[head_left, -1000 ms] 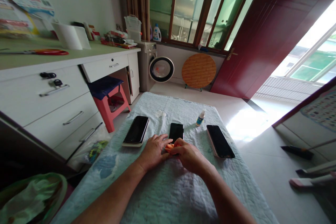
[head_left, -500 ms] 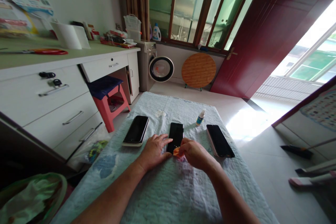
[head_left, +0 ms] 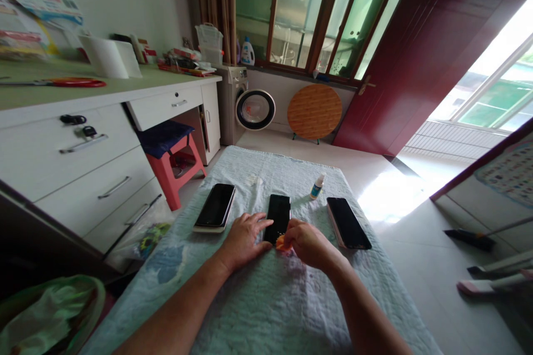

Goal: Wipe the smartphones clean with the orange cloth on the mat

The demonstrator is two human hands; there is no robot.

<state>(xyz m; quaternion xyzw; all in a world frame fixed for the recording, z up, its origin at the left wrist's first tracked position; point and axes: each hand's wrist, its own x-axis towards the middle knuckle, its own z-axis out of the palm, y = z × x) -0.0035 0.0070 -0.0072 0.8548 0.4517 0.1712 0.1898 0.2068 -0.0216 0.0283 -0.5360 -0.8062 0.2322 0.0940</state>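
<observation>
Since the middle phone point(head_left: 280, 208) is lying loose on the covered worktop point(head_left: 258, 310), our left hand point(head_left: 246, 236), fingers outspread, is probably steadying it, while our right hand point(head_left: 307, 241) is pinching an orange cloth point(head_left: 280, 244) at its near end.

The phone point(head_left: 278, 211), black and slim, lies flat, dark screen upward, roughly midway between the left and right edges of the tabletop point(head_left: 266, 310), long axis toward the far edge. Small light marks show near its lower end. The orange cloth point(head_left: 280, 244), crumpled and partly hidden, sits at the phone's near-right corner.
</observation>
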